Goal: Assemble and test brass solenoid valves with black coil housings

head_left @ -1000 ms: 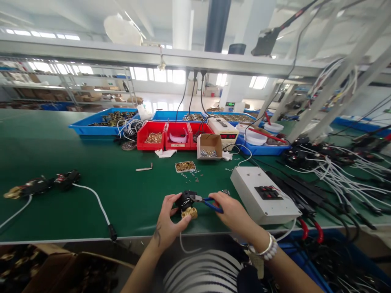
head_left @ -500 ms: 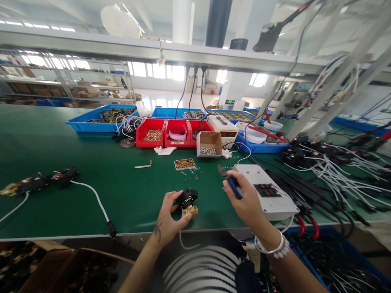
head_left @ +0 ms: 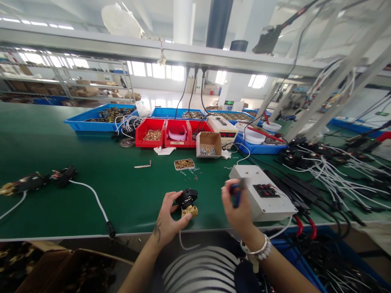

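My left hand is closed around a small motorized valve with a black housing and a brass body. It stands near the table's front edge, and a white cable hangs from it over the edge. Off to the right, my right hand grips blue-handled pliers, raised beside the grey box; motion blurs the metal jaws. Beyond the valve lie loose clips and pins and a small tray of brass parts.
A grey box with black terminals stands at the right, beside white-cabled units. Red bins, a cardboard box of metal clips and a power supply line the back. Another valve unit lies left.
My right hand has drawn back toward me and slightly left, and the pliers have turned so their jaws point up and right. My left hand and the valve have stayed put.
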Available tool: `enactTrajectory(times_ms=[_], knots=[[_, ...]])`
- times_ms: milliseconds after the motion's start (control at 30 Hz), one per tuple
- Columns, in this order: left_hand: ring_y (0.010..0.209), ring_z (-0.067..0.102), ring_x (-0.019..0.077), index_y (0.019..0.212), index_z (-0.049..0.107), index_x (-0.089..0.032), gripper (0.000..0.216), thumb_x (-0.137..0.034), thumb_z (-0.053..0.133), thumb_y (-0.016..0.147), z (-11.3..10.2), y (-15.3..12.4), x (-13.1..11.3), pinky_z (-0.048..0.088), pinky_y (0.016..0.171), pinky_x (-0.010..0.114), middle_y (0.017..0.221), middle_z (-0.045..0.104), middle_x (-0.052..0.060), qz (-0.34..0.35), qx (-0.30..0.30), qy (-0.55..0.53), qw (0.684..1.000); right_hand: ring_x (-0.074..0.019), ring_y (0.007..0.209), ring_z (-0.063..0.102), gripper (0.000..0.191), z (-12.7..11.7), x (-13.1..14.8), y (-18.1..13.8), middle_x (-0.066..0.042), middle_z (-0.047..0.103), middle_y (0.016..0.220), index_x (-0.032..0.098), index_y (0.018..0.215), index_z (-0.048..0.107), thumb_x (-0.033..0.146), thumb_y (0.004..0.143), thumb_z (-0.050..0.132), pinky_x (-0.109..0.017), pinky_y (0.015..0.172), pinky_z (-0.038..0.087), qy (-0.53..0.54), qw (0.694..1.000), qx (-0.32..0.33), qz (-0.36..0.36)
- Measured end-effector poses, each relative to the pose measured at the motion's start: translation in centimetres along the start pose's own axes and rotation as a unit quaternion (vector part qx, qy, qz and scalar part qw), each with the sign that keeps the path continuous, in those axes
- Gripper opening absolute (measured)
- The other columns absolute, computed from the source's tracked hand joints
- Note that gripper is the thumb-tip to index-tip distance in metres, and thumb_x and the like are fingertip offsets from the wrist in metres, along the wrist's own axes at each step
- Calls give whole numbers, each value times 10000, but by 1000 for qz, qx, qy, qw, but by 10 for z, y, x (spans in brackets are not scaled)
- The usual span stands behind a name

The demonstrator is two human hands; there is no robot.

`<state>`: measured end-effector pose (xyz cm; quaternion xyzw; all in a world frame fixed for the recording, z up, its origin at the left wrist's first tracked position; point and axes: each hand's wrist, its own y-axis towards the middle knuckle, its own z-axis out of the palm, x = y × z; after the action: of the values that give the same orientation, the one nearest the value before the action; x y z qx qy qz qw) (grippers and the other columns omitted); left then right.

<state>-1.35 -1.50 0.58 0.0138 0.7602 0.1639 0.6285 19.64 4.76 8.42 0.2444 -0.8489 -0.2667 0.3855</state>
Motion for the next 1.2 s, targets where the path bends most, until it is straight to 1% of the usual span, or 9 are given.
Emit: enactTrajectory(times_ms=[100, 300, 467, 633, 667, 800, 1000, 1133, 1200], knots=[[1186, 553, 256, 1247, 584, -233, 552, -293, 720, 715, 0, 0, -2, 572, 922, 381, 1253, 482, 81, 0, 2, -4, 1000, -175, 642, 564, 158, 0, -2, -1, -25, 590, 772, 208, 988, 602, 176, 864, 510, -282, 614, 467, -21, 981, 187, -53], [1197, 548, 260, 1257, 577, -225, 558, -307, 721, 725, 0, 0, -1, 567, 939, 384, 1269, 475, 88, -1, -2, -10, 1000, -198, 770, 588, 199, 1, 0, 1, -59, 580, 904, 196, 1145, 508, 270, 976, 435, -329, 722, 516, 11, 996, -88, 13], [1187, 559, 258, 1247, 585, -231, 557, -284, 730, 712, -1, 0, -1, 572, 937, 383, 1261, 481, 83, -1, 5, -14, 1000, -175, 634, 579, 146, -2, -3, 3, -16, 598, 762, 216, 962, 605, 171, 864, 506, -274, 577, 464, -7, 980, 191, -64], [1185, 559, 261, 1241, 586, -227, 558, -284, 728, 705, -1, 1, -4, 572, 934, 393, 1246, 487, 84, -2, 3, -16, 1000, -178, 696, 578, 147, -4, 2, 7, -34, 599, 868, 222, 1069, 544, 276, 949, 479, -290, 654, 497, 30, 998, -49, 34], [1184, 559, 262, 1240, 587, -229, 558, -283, 728, 702, -1, 1, -4, 571, 933, 395, 1243, 490, 83, -2, 2, -16, 1000, -182, 698, 581, 146, -2, 1, 5, -38, 600, 870, 221, 1060, 545, 263, 940, 473, -293, 654, 497, 29, 998, -38, 35], [1182, 557, 267, 1236, 593, -235, 556, -284, 728, 699, 0, 1, -5, 572, 919, 393, 1242, 494, 82, -3, 1, -16, 1000, -188, 673, 589, 193, 3, -1, 0, -34, 609, 796, 215, 966, 609, 142, 843, 479, -290, 632, 476, -29, 971, 235, -22], [1195, 544, 265, 1237, 584, -230, 557, -281, 721, 700, 0, 0, -6, 564, 930, 392, 1254, 482, 83, -9, 5, -20, 1000, -199, 751, 607, 156, 7, -3, -2, -47, 612, 887, 210, 1078, 522, 264, 946, 460, -308, 687, 502, 19, 999, -23, 34], [1202, 538, 263, 1245, 580, -232, 558, -277, 718, 706, 0, 0, -5, 563, 934, 391, 1257, 478, 84, -13, 7, -24, 1000, -178, 639, 581, 131, 11, -8, -5, -11, 594, 763, 222, 944, 585, 172, 861, 497, -278, 598, 470, 10, 983, 178, -45], [1204, 537, 262, 1249, 581, -233, 560, -274, 718, 707, 0, 0, -4, 564, 936, 388, 1258, 477, 83, -13, 8, -27, 1000, -183, 671, 584, 132, 11, -10, -4, -14, 593, 787, 224, 985, 574, 183, 889, 493, -286, 628, 476, 4, 987, 158, -38]])
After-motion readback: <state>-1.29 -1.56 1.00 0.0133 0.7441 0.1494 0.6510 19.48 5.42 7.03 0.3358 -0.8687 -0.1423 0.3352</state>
